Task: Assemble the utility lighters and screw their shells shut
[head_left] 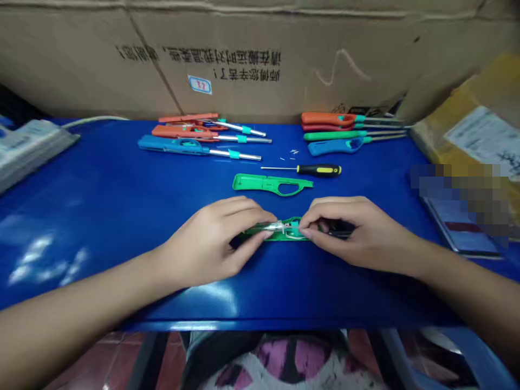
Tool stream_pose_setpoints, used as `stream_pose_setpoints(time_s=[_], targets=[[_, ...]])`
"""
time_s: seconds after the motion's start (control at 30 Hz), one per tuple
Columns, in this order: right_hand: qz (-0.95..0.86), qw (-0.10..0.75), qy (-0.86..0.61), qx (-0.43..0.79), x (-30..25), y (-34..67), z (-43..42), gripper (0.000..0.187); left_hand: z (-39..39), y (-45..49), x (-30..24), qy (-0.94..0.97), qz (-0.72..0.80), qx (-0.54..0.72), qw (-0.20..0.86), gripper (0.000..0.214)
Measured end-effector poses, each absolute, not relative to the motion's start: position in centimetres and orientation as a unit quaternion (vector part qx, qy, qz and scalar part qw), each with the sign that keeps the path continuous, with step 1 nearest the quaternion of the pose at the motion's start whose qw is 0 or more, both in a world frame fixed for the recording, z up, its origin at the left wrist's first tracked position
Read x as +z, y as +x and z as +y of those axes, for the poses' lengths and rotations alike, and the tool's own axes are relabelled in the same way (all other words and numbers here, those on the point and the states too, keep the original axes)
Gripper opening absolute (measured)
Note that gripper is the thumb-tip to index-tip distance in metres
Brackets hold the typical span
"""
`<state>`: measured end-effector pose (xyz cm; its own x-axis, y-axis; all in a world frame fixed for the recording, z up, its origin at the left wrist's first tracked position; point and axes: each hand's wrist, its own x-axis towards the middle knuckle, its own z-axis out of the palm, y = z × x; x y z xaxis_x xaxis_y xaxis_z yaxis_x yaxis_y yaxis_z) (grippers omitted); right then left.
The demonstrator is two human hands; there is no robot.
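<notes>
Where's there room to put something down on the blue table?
Biggest patch of the table: left, between the white object and the left hand. Another: the front strip between the forearms. Smaller: between the screwdriver and the phone. Crowded: along the cardboard, where lighters lie, and the middle, around the right hand and green pieces.

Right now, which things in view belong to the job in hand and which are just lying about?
In the job:
green casing and clear tube, at the left hand and right hand
probably the green half-shell and screwdriver

Apparently lying about:
left lighters
right lighters
phone
white block with cable
cardboard behind
</notes>
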<state>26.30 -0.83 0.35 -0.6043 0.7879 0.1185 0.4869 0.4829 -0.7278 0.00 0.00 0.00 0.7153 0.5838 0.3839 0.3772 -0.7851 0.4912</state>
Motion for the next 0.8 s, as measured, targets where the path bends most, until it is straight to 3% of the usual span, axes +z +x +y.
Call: stream_pose_setpoints(time_s=[0.8], targets=[[-0.828,0.218,-0.387,0.342,0.31,26.26,-0.78,0.009,-0.03,0.07,-0.25,0.910,0.256,0.270,0.183,0.020]])
